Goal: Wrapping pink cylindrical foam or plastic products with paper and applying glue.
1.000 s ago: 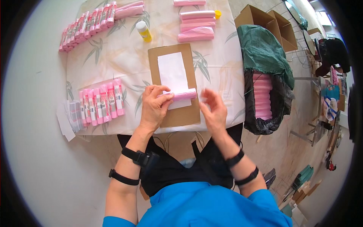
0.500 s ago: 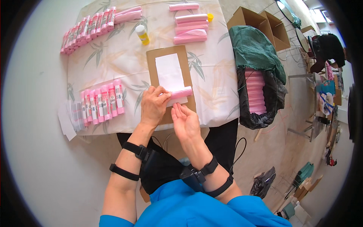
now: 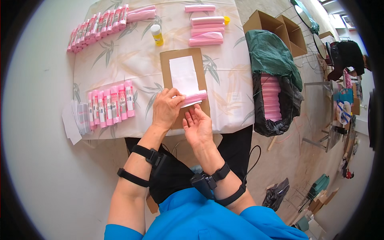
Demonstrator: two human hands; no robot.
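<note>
On your table, by the middle of its near edge, lies a cardboard sheet bearing white paper. Your left hand pinches the pink roll across it; your right hand, palm up and unclosed, seemingly touches the paper.

Noted past the right edge of the cream, leaf-printed cloth-covered table, on the pale grey floor: open brown cardboard box, toward the far right corner. Just beyond, round-topped stool with thin metal legs. Farther right, grey metal-legged table, blue-and-white bag near its edge. Off the near right corner, thin pale wooden stick; well apart, crumpled black plastic bag. Farther out, dark green cloth. Past the left edge, plain white wall.
</note>
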